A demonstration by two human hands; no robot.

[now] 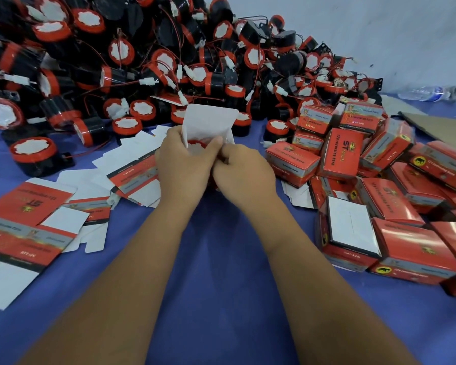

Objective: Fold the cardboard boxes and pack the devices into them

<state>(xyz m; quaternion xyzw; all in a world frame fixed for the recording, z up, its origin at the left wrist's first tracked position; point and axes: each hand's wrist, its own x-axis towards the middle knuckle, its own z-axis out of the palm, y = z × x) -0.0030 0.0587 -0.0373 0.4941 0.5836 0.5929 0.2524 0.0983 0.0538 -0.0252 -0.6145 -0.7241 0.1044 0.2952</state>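
A small cardboard box (pixel 209 119) stands open in the middle of the table, its white top flap raised. A red-rimmed black device (pixel 196 144) sits inside it, mostly hidden. My left hand (pixel 182 164) grips the box's left side with fingers curled round it. My right hand (pixel 244 171) pinches a side flap at the box's opening, thumb against my left thumb.
A big heap of black and red devices (pixel 142 61) with wires fills the back. Flat unfolded boxes (pixel 29 222) lie at the left. Several packed red boxes (pixel 379 185) pile up at the right. A plastic bottle (pixel 429 94) lies far right on the blue cloth (pixel 221 259).
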